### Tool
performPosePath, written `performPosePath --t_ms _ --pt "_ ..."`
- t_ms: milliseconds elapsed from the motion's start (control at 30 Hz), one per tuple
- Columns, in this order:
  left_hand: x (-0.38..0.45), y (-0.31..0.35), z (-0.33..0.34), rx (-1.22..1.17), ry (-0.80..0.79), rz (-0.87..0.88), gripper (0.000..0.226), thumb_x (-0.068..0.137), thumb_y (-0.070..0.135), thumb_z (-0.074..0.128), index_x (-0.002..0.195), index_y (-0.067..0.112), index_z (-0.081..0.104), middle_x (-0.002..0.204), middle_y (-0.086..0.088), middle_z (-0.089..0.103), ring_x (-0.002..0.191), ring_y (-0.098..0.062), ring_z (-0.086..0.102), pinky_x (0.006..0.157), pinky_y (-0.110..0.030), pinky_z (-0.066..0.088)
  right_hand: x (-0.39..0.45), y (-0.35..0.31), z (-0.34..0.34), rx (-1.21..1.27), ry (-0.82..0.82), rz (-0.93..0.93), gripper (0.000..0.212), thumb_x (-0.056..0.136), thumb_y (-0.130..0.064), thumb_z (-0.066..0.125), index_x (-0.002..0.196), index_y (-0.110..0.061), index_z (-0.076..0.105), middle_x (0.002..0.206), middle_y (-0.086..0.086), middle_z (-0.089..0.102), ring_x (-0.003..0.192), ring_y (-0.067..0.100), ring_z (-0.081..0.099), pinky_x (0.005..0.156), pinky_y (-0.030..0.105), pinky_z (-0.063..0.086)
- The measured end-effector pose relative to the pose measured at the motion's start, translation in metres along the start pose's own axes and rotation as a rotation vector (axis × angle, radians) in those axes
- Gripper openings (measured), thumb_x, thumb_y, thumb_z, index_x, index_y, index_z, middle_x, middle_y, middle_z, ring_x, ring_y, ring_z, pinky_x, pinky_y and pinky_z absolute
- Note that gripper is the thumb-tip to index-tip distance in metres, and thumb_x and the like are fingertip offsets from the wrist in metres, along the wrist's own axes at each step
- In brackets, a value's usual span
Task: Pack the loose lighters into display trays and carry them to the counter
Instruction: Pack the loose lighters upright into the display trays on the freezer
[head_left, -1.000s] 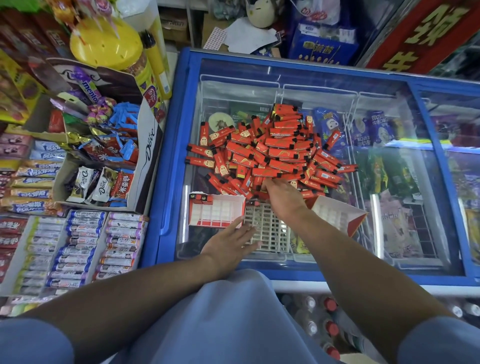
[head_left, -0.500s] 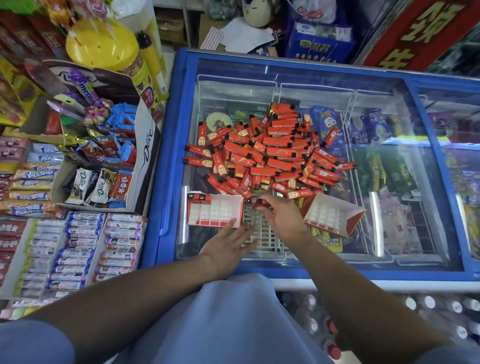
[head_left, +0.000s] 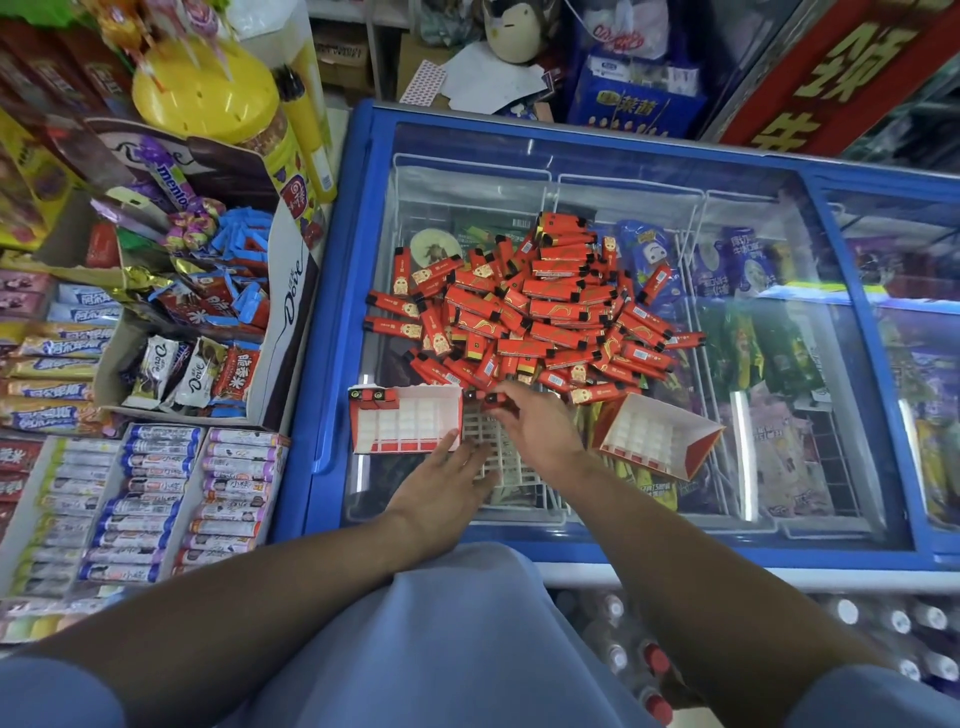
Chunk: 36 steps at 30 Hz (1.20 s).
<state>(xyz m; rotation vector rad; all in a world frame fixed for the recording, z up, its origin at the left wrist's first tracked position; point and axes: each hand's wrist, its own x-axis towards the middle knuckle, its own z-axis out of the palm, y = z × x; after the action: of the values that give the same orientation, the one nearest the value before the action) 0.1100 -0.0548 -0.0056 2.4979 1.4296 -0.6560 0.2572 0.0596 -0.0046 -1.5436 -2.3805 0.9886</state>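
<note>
Our right hand (head_left: 540, 426), which a second ago reaches into the near edge of the pile of lighters (head_left: 540, 317), is now drawn back toward us and to the left, pinching one lighter (head_left: 492, 399) in its fingers (head_left: 506, 410) just beside the left tray (head_left: 405, 420).

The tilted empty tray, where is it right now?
In the head view the tilted tray sits on the freezer lid, just right of the right hand and below the lighter pile.
</note>
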Motion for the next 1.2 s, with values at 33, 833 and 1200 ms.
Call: performPosePath --t_ms 33,833,1200 --pt "-0.001 -0.001 0.0 -0.002 -0.002 -0.002 0.069 0.103 0.027 0.047 0.163 0.012 0.017 0.167 -0.025 0.009 0.156 -0.041 0.005 0.126 -0.058 -0.004 0.003 -0.002 0.0 -0.005 -0.012 -0.007 0.027 0.099 -0.015 0.064 0.124 -0.026 0.065 0.105 -0.002 0.074 0.081 0.012 0.068 0.069 0.023 0.051" --pt "-0.001 -0.004 -0.001 -0.042 -0.052 0.004 0.074 0.101 0.032 0.053 0.162 0.015 0.016 0.17 -0.021 0.003 0.158 -0.037 0.0 0.125 -0.059 -0.003 0.032 0.002 -0.053 -0.009 0.101 0.135 0.03 0.094 -0.027 0.072 0.122 -0.021 0.061 0.12 -0.006 0.065 0.104 0.012 0.061 0.09 0.029 0.048" --pt "0.006 0.001 -0.002 -0.182 0.012 -0.092 0.078 0.097 0.024 0.051 0.163 0.025 0.011 0.165 -0.015 0.023 0.154 -0.033 0.014 0.126 -0.059 0.002 -0.059 0.057 -0.123 0.287 0.365 0.31 0.018 0.091 -0.031 0.076 0.108 -0.026 0.074 0.091 -0.013 0.074 0.069 0.003 0.067 0.067 0.026 0.057"
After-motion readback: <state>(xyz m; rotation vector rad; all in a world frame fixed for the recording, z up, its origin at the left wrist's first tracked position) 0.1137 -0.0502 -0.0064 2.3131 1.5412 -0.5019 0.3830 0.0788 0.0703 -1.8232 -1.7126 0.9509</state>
